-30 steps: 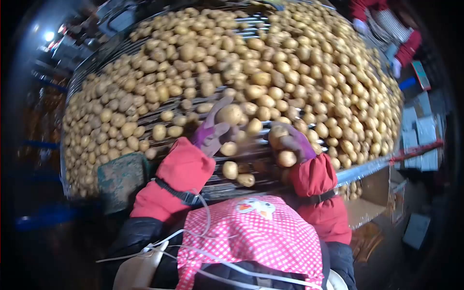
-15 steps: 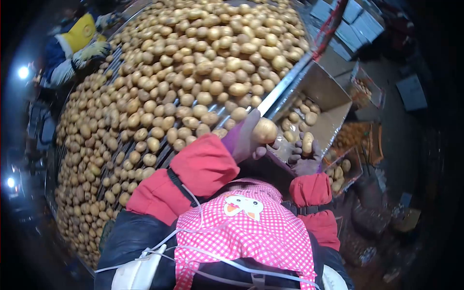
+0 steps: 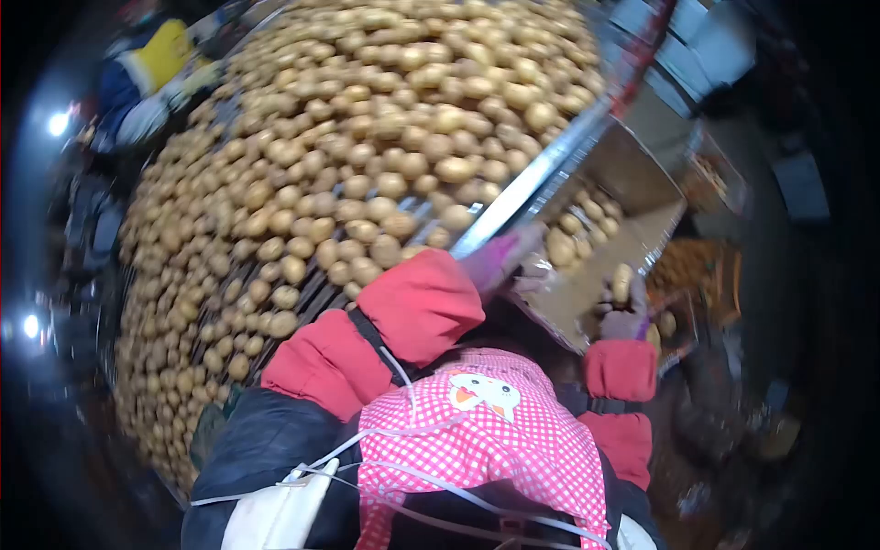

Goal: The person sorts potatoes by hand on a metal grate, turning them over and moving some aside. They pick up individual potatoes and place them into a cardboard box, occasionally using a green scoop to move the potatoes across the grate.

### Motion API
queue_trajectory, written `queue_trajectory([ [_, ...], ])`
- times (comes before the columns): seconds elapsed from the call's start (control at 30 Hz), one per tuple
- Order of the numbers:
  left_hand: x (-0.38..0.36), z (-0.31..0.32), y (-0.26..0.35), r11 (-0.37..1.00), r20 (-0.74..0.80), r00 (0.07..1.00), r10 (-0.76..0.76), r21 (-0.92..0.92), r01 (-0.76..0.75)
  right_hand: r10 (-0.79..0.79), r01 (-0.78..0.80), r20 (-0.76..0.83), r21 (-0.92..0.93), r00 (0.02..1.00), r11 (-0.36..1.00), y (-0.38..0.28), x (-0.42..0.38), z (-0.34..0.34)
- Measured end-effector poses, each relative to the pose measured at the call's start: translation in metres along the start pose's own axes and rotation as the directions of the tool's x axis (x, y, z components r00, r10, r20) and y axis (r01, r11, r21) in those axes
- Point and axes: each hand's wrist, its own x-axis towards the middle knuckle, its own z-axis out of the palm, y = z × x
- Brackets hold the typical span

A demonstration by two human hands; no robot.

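Observation:
My left hand (image 3: 502, 257), in a purple-grey glove and blurred, reaches over the near side of a cardboard box (image 3: 642, 215). Its fingers look stretched out and apart. Just beyond their tips, a large potato (image 3: 558, 246) is in the box among several smaller ones. My right hand (image 3: 626, 316), gloved alike, is closed around a small oblong potato (image 3: 622, 282) at the box's right near edge. To the left and ahead, a great heap of potatoes (image 3: 367, 137) covers a slatted surface (image 3: 307, 307).
A metal rail (image 3: 518, 202) divides the heap from the box. Beyond the box stand an orange-sided crate (image 3: 729, 284) and another box of potatoes (image 3: 678, 321). Another person's gloved hand (image 3: 147, 119) is at the far left edge of the heap.
My left hand has moved right over the box, and the large potato it held is now beyond its fingertips. My right hand has drawn to the right, still holding the small potato.

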Motion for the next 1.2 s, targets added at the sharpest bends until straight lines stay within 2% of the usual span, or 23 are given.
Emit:
queue_trajectory([
  [0.03,-0.013,-0.016,0.001,0.999,0.064,0.998,0.004,0.038,-0.006,-0.188,0.191,0.221,0.010,0.957,0.982,0.010,0.038,-0.027],
  [0.07,-0.032,-0.030,0.003,1.000,0.031,1.000,0.002,-0.017,-0.001,-0.418,0.436,0.163,-0.094,0.894,0.895,0.020,0.069,-0.030],
  [0.13,-0.071,-0.057,0.007,0.990,-0.022,1.000,0.010,-0.138,-0.013,-0.432,0.553,0.349,-0.444,0.832,0.705,-0.005,0.127,-0.063],
  [0.2,-0.113,-0.105,-0.004,0.961,-0.129,0.981,0.145,-0.216,-0.171,-0.401,0.611,0.467,-0.515,0.788,0.601,0.003,0.115,0.012],
  [0.27,-0.171,-0.140,-0.013,0.899,-0.260,0.877,0.405,-0.063,-0.434,-0.293,0.532,0.508,-0.425,0.810,0.732,0.028,0.088,0.104],
  [0.3,-0.208,-0.160,-0.022,0.818,-0.408,0.798,0.444,-0.179,-0.547,-0.399,0.807,0.703,-0.481,0.588,0.341,0.049,0.085,0.138],
  [0.33,-0.240,-0.162,-0.018,0.811,-0.584,0.641,0.498,0.051,-0.583,-0.165,0.612,0.664,-0.526,0.730,0.591,0.079,0.076,0.172],
  [0.37,-0.269,-0.184,-0.028,0.792,-0.674,0.496,0.547,0.225,-0.567,-0.309,0.952,0.902,-0.270,0.302,0.144,0.114,0.062,0.215],
  [0.4,-0.291,-0.244,-0.087,0.787,-0.773,0.150,0.617,0.612,-0.080,-0.179,0.943,0.942,-0.240,0.284,0.231,0.141,0.033,0.252],
  [0.43,-0.318,-0.230,-0.070,0.765,-0.765,0.024,0.644,0.642,-0.058,-0.046,0.919,0.964,-0.233,0.261,0.319,0.169,0.004,0.290],
  [0.47,-0.345,-0.215,-0.049,0.746,-0.745,-0.102,0.660,0.665,-0.028,0.044,0.965,0.984,-0.180,0.175,0.189,0.189,-0.031,0.325],
  [0.5,-0.372,-0.235,-0.061,0.589,-0.578,-0.157,0.801,0.711,0.384,0.073,0.985,0.995,0.054,-0.067,0.162,0.218,-0.041,0.354],
  [0.57,-0.403,-0.235,-0.066,0.573,-0.611,-0.223,0.760,0.467,0.673,0.177,0.975,0.960,0.223,-0.217,-0.017,0.271,-0.065,0.405],
  [0.63,-0.409,-0.238,-0.067,0.529,-0.693,-0.206,0.691,0.291,0.797,0.397,0.913,0.905,0.282,-0.153,-0.293,0.318,-0.084,0.439],
  [0.73,-0.393,-0.235,-0.055,0.413,-0.758,-0.088,0.646,0.250,0.876,0.334,0.873,0.929,0.291,-0.160,-0.391,0.351,-0.085,0.433],
  [0.83,-0.362,-0.209,-0.025,0.342,-0.748,0.134,0.651,0.446,0.827,0.542,0.943,0.826,0.038,0.157,-0.331,0.306,-0.113,0.432],
  [0.97,-0.304,-0.201,-0.014,0.313,-0.631,0.386,0.673,0.715,0.625,0.539,0.953,0.821,-0.022,0.190,-0.303,0.300,-0.083,0.419],
  [1.0,-0.294,-0.204,-0.012,0.336,-0.594,0.413,0.690,0.769,0.544,0.548,0.992,0.827,-0.119,0.125,-0.047,0.292,-0.068,0.414],
  [1.03,-0.293,-0.205,0.006,0.567,-0.703,0.414,0.578,0.711,0.416,0.369,0.985,0.926,0.014,-0.078,0.172,0.279,-0.064,0.407],
  [1.07,-0.296,-0.208,0.025,0.767,-0.788,0.435,0.436,0.578,0.278,0.459,0.784,0.850,-0.463,0.260,0.414,0.255,-0.065,0.390],
  [1.1,-0.298,-0.214,0.040,0.912,-0.835,0.477,0.275,0.384,0.146,0.618,0.320,0.623,-0.780,0.479,0.537,0.228,-0.083,0.382],
  [1.13,-0.289,-0.241,0.021,0.770,-0.728,0.346,0.592,0.638,0.024,0.491,0.340,0.707,-0.689,0.509,0.640,0.217,-0.072,0.370],
  [1.2,-0.283,-0.271,0.058,0.454,-0.497,0.237,0.835,0.865,0.212,0.232,0.428,0.834,-0.472,0.501,0.771,0.199,-0.046,0.336],
])
